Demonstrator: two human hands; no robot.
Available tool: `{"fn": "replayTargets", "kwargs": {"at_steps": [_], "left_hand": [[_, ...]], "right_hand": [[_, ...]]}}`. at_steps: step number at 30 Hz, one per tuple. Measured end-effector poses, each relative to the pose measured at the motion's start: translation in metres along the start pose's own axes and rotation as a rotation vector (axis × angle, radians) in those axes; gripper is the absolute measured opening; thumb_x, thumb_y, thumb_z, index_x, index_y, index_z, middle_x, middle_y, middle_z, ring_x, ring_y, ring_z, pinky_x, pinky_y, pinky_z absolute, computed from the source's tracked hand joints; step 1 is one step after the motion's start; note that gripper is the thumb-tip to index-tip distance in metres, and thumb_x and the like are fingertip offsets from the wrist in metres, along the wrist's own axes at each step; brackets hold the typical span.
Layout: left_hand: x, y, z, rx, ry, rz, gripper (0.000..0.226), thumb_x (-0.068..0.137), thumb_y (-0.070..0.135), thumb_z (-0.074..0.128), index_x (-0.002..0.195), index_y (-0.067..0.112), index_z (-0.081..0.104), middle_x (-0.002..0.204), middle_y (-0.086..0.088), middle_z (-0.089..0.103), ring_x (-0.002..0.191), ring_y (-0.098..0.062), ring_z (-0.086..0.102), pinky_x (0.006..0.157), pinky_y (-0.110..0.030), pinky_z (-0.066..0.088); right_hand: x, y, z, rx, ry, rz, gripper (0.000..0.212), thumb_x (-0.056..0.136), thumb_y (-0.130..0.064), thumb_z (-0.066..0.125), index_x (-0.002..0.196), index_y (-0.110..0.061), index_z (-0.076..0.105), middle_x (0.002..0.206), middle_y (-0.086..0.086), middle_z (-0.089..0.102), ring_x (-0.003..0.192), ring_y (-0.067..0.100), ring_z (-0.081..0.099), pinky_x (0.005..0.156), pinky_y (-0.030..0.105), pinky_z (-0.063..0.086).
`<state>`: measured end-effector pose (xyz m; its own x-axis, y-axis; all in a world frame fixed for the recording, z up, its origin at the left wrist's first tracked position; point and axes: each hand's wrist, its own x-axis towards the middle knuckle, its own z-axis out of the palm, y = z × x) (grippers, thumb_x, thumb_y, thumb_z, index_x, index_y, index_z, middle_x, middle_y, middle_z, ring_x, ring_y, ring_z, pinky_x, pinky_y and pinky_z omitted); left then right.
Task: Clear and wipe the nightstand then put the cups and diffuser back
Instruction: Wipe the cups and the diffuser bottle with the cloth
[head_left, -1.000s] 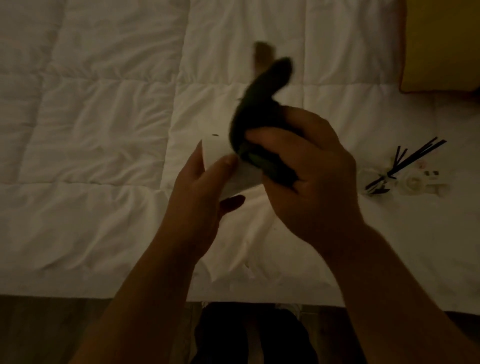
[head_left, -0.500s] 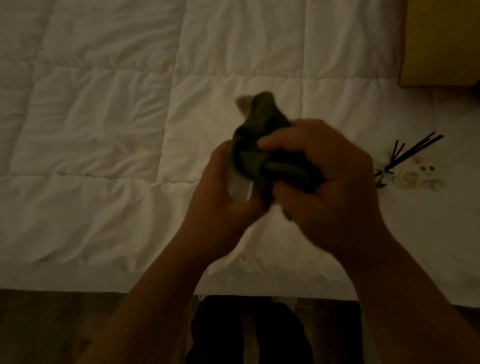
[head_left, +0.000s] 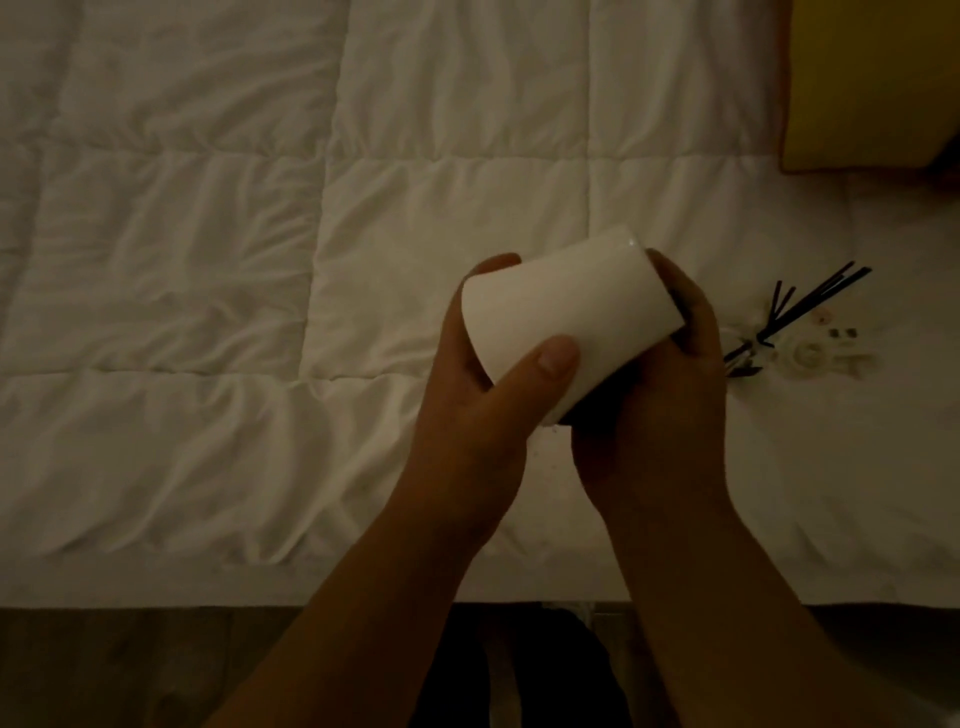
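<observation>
Cup (head_left: 566, 322) is the thing being looked after now. It is white and is held on its side in the air, over the white bed cover (head_left: 208, 312), with its bottom turned to the left and its open end turned to the right.

A second ago a dark cloth was sticking up above the cup and was being rubbed on it. Now almost none of the cloth is seen; only a dark bit shows at the open end, by the right hand. The cloth seems to be pushed inside, so the inside of the cup is probably being wiped.

The left hand (head_left: 483, 395) is wrapped around the cup, with the thumb laid across its side. The right hand (head_left: 670, 374) is curled at the open end; what it grips cannot be seen clearly.

The diffuser (head_left: 789, 338), with its black sticks, is lying on the bed cover just to the right of the hands. A yellow pillow (head_left: 872, 83) is seen in the top corner.

The nightstand is not seen, so nothing is put back yet.
</observation>
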<state>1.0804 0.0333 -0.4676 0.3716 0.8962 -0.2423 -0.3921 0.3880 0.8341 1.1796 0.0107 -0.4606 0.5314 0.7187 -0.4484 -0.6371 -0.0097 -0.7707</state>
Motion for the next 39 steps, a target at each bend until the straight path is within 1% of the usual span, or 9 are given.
{"fn": "replayTargets", "kwargs": {"at_steps": [2,6,11,20,23,26,29,33,39], "left_hand": [[0.006,0.001,-0.005,0.032,0.05,0.046,0.061,0.075,0.031,0.068,0.129,0.022,0.041,0.111,-0.001,0.062,0.098,-0.02,0.065,0.068,-0.031,0.053],[0.011,0.001,-0.01,0.014,0.189,0.001,0.059,0.074,0.03,0.073,0.126,0.029,0.045,0.123,-0.007,0.058,0.107,-0.026,0.064,0.076,-0.037,0.056],[-0.005,-0.015,-0.018,-0.092,0.158,-0.059,0.055,0.073,0.024,0.075,0.122,0.024,0.049,0.129,-0.018,0.054,0.114,-0.034,0.059,0.084,-0.041,0.052],[0.01,0.009,-0.058,0.026,0.006,-0.122,0.061,0.068,0.019,0.069,0.125,0.027,0.048,0.122,-0.011,0.052,0.108,-0.031,0.061,0.076,-0.035,0.055],[0.022,0.002,-0.044,-0.009,0.007,-0.11,0.053,0.073,0.023,0.067,0.121,0.026,0.047,0.12,-0.007,0.053,0.107,-0.029,0.061,0.074,-0.035,0.055],[0.045,-0.007,-0.03,0.386,0.13,-0.08,0.068,0.066,0.036,0.074,0.128,0.04,0.045,0.13,0.001,0.051,0.114,-0.021,0.057,0.077,-0.033,0.054],[0.07,-0.018,-0.033,1.069,0.112,0.085,0.088,0.069,0.039,0.077,0.143,0.043,0.029,0.14,0.005,0.034,0.118,-0.009,0.042,0.086,-0.009,0.041],[0.082,-0.05,-0.044,1.688,-0.008,0.138,0.094,0.071,0.042,0.078,0.148,0.033,0.024,0.145,-0.004,0.032,0.116,-0.031,0.047,0.084,-0.041,0.048],[0.09,-0.067,-0.037,1.926,-0.032,0.041,0.11,0.065,0.07,0.067,0.15,0.029,0.011,0.158,-0.009,0.012,0.138,-0.043,0.02,0.105,-0.06,0.027]], "right_hand": [[-0.011,0.002,0.0,-0.105,-0.002,-0.022,0.032,0.088,-0.01,0.058,0.112,-0.029,0.066,0.109,0.007,0.069,0.083,0.029,0.067,0.051,0.035,0.052],[-0.037,0.011,0.004,-0.227,-0.027,-0.259,0.037,0.087,-0.007,0.061,0.115,-0.032,0.064,0.114,-0.011,0.066,0.108,0.014,0.064,0.078,0.027,0.056],[-0.007,-0.004,0.02,-0.477,-0.063,-0.536,0.031,0.085,-0.006,0.062,0.11,-0.025,0.062,0.105,-0.016,0.066,0.105,0.005,0.062,0.085,0.022,0.053],[0.01,0.009,-0.027,-0.34,-0.189,0.206,0.025,0.078,-0.026,0.06,0.1,-0.021,0.07,0.093,0.019,0.07,0.077,0.037,0.065,0.07,0.067,0.049],[-0.02,0.025,-0.047,-0.366,-0.302,0.351,0.024,0.077,-0.025,0.062,0.1,-0.025,0.07,0.084,0.01,0.071,0.069,0.028,0.067,0.065,0.049,0.052],[-0.045,0.034,-0.062,-0.381,-0.435,0.377,0.029,0.074,-0.024,0.067,0.102,-0.031,0.072,0.097,0.002,0.073,0.09,0.024,0.071,0.072,0.033,0.056],[-0.042,0.03,-0.079,-0.23,-0.099,0.372,0.031,0.069,-0.023,0.071,0.099,-0.03,0.073,0.098,0.009,0.073,0.085,0.029,0.071,0.063,0.036,0.055],[-0.027,0.009,-0.11,-0.179,0.099,0.265,0.03,0.067,-0.027,0.067,0.096,-0.032,0.075,0.096,0.008,0.074,0.085,0.029,0.072,0.063,0.036,0.057],[-0.022,-0.007,-0.144,-0.126,0.147,0.169,0.028,0.073,-0.025,0.065,0.099,-0.032,0.074,0.101,0.007,0.074,0.09,0.028,0.071,0.065,0.033,0.057]]}}
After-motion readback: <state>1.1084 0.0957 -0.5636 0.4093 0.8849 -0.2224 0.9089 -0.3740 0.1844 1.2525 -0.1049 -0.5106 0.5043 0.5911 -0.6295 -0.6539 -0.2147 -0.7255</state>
